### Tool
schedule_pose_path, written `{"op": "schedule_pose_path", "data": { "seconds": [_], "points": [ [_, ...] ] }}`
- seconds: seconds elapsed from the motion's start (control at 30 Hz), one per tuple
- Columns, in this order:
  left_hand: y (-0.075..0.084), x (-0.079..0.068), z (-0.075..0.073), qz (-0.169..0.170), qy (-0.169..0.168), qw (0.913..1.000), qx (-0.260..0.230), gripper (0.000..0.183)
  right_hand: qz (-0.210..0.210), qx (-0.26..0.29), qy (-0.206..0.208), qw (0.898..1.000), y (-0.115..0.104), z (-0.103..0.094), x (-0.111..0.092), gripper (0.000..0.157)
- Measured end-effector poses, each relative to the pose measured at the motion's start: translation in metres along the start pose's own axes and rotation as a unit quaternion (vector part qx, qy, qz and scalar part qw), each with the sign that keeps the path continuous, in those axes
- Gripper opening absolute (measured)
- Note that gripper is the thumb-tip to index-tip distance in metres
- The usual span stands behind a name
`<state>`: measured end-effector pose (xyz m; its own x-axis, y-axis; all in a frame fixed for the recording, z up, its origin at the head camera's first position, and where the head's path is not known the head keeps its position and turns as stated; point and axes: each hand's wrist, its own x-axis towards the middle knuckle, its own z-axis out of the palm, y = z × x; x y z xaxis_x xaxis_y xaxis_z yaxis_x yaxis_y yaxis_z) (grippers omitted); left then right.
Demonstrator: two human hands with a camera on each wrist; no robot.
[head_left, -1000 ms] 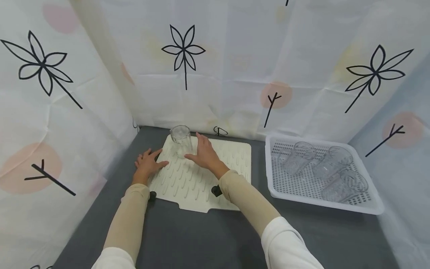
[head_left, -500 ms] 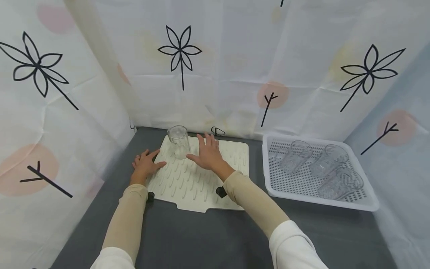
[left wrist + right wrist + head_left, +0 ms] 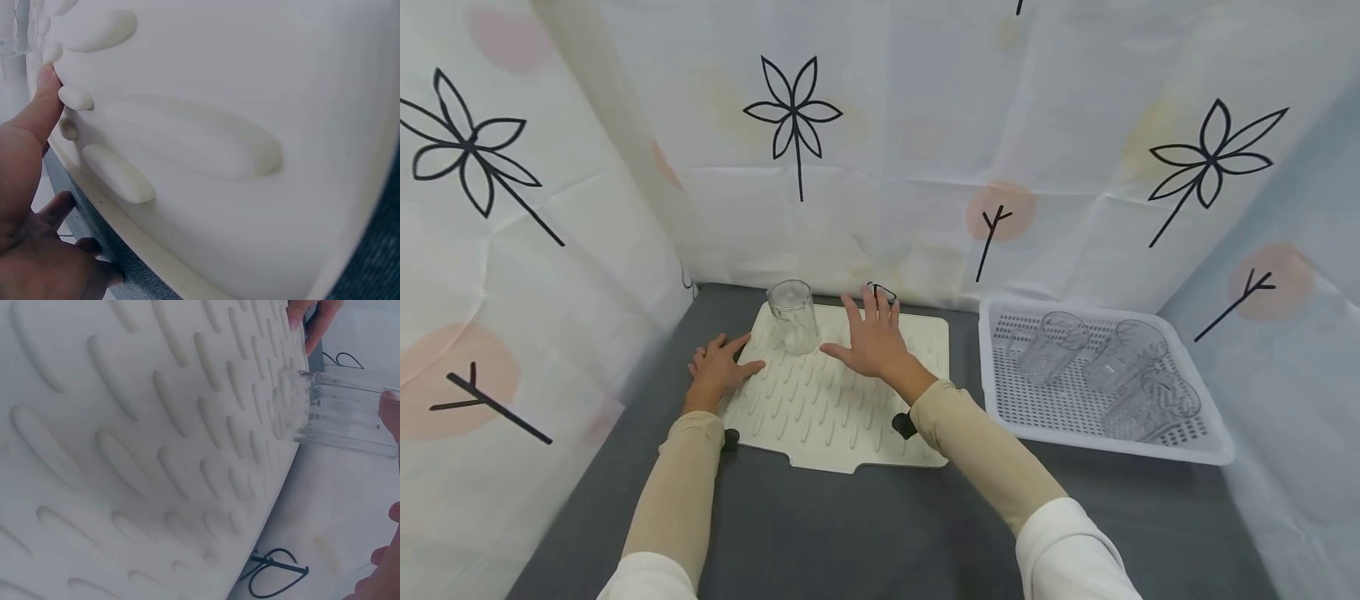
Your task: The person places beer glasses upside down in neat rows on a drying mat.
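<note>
Mat (image 3: 820, 408), one: on the counter (image 3: 865, 542); left edge at the person's left hand (image 3: 717, 367), far middle beneath the right hand (image 3: 874, 342). Glass (image 3: 793, 315), one: standing on the mat's far left part, between the hands. Basket (image 3: 1105, 444), one: on the counter, right of both hands. Further glasses (image 3: 1052, 350), three: in the basket. Curtain (image 3: 917, 233): behind the counter, beyond both hands.

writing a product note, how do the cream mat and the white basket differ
The mat is flat with raised ridges; the basket is walled and perforated. The mat is cream; the basket is white. The mat bears one glass; the basket holds three glasses. Both rest on the dark table.
</note>
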<state>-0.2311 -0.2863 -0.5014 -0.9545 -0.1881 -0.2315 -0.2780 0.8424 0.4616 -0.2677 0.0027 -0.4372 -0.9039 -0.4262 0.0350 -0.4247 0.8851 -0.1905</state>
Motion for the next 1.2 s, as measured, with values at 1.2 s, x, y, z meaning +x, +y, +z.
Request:
{"op": "schedule_pose_path", "data": {
  "seconds": [1.2],
  "points": [
    [-0.003, 0.003, 0.002, 0.008, 0.0, 1.0, 0.002, 0.076, -0.021, -0.06, 0.03, 0.997, 0.066, -0.068, -0.043, 0.092]
  ]
}}
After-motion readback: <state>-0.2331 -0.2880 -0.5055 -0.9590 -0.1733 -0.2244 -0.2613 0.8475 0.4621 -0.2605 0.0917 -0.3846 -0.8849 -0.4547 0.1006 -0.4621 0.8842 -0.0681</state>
